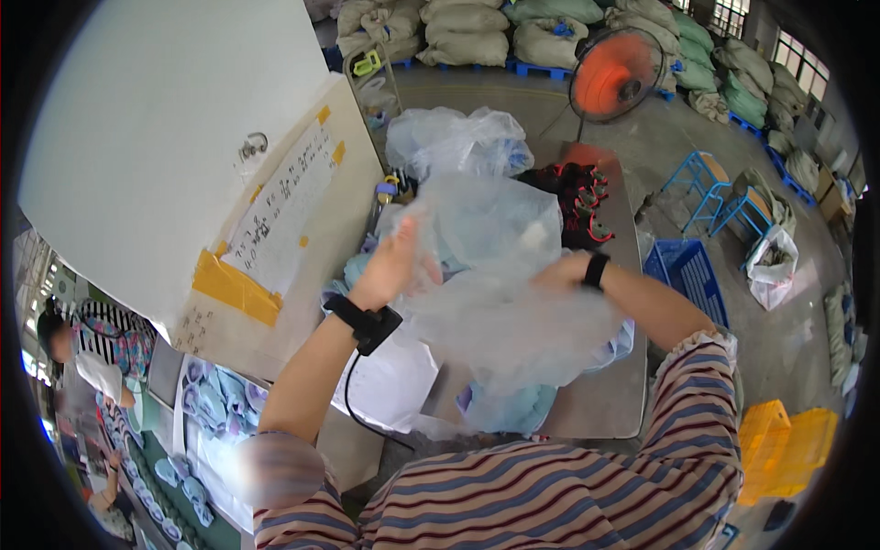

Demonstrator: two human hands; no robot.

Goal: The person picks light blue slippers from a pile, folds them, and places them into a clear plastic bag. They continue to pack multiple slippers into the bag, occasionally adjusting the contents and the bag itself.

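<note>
A large, cloudy clear plastic bag [513, 321] spreads between my hands over the table, blurred by motion. My left hand [394, 266] grips its left side, fingers pointing up. At the bag's right side, my right hand [561, 271] grips the plastic; folds hide its fingertips. Pale blue shoe-like pieces [513, 408] in plastic lie at the table's near edge, and more light blue pieces [357, 269] show beside my left hand. Beyond the bag sits another filled clear bag [458, 142]. Black and red pieces [577, 197] lie at the far right of the table.
A white board with a taped handwritten sheet [289, 197] stands close on the left. An orange fan [619, 75] stands beyond the table [600, 399]. Right of it are a blue crate [687, 275], blue-framed stools [706, 188] and yellow crates [788, 449]. People [101, 344] work at far left.
</note>
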